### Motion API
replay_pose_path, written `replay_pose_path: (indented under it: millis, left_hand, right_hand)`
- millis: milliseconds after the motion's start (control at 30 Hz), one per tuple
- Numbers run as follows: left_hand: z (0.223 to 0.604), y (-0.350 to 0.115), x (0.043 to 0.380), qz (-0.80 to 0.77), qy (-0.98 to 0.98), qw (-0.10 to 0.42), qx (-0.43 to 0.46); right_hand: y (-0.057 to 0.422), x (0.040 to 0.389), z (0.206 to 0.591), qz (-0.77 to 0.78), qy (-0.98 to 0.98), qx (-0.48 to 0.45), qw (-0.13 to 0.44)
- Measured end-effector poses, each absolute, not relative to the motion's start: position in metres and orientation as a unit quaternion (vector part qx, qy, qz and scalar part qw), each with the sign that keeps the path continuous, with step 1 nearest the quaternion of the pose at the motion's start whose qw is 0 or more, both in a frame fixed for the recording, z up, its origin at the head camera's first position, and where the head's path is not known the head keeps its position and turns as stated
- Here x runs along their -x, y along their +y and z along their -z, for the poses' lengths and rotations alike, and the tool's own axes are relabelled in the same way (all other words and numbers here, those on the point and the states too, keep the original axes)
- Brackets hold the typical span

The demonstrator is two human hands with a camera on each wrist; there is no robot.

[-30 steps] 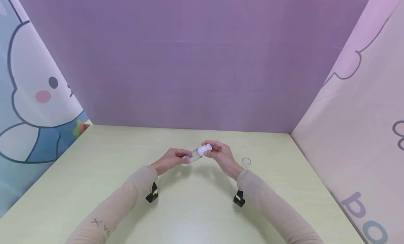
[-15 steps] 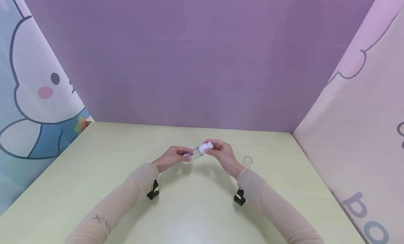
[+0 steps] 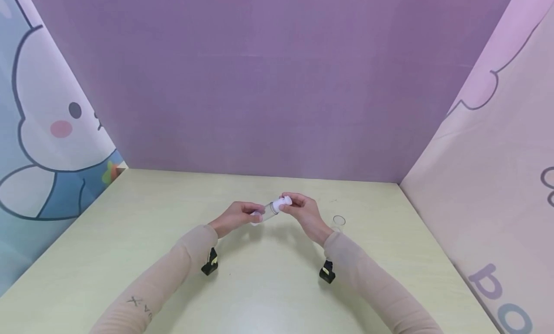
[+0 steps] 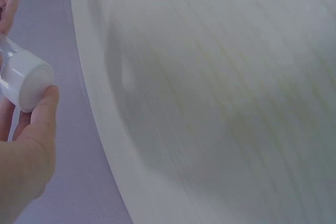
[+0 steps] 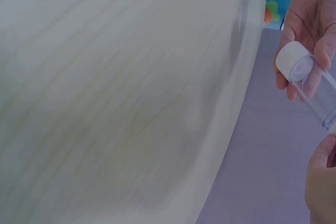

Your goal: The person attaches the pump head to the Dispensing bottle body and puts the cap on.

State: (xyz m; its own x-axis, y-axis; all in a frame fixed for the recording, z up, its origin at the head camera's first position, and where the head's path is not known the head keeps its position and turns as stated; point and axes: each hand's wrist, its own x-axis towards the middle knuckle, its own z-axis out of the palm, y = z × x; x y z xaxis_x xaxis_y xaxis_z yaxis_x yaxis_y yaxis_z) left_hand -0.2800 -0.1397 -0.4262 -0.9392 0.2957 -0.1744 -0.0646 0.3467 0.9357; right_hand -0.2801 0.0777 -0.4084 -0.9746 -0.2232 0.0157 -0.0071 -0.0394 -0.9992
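A slim clear bottle (image 3: 268,212) with a white base and a white top (image 3: 283,201) is held tilted above the table between both hands. My left hand (image 3: 235,217) pinches the lower end, its thumb and fingers around the white base (image 5: 292,59). At the upper end my right hand (image 3: 305,215) grips the white top between thumb and fingers. The left wrist view shows the underside of the base (image 4: 37,85) close to the left fingertips. In the right wrist view, the white top is mostly cut off by the frame edge.
A clear, round-rimmed cap or cup (image 3: 338,222) stands on the pale wooden table (image 3: 268,281), just right of the right wrist. Behind the table rises a purple panel (image 3: 259,98). Printed cloth walls (image 3: 56,146) close off both sides. Small black wrist devices (image 3: 327,271) hang below the sleeves.
The head view has shifted slightly. Both hands keep hold of the bottle at about the same spot and tilt; the right fingers have moved only a little on the white top.
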Motion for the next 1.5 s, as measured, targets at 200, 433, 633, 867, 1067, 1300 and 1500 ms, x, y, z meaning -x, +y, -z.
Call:
replay_pose_path:
  millis: [200,433,633,867,1067,1300,1500]
  left_hand:
    - [0.4251,-0.1388,0.2780,-0.567,0.805,0.160,-0.070]
    - [0.4251,-0.1383,0.2785,-0.574,0.800,0.162,-0.072]
    - [0.4258,-0.1359,0.2800,-0.572,0.802,0.160,-0.065]
    - [0.4250,-0.1338,0.2791,-0.567,0.805,0.163,-0.064]
    - [0.4251,-0.1346,0.2788,-0.566,0.804,0.167,-0.071]
    - [0.4241,-0.1356,0.2799,-0.568,0.802,0.168,-0.075]
    - [0.4236,-0.1363,0.2799,-0.573,0.798,0.169,-0.076]
  right_hand:
    - [0.0788,0.2799,0.4089,0.711,0.694,0.082,0.072]
    - [0.0799,0.2811,0.4090,0.709,0.697,0.083,0.073]
    - [0.0821,0.2812,0.4084,0.710,0.694,0.089,0.074]
    - [0.0861,0.2783,0.4072,0.717,0.684,0.110,0.079]
    - [0.0874,0.2764,0.4057,0.730,0.664,0.136,0.084]
    - [0.0867,0.2783,0.4031,0.739,0.654,0.138,0.087]
    - [0.0856,0.2779,0.4019,0.736,0.659,0.128,0.084]
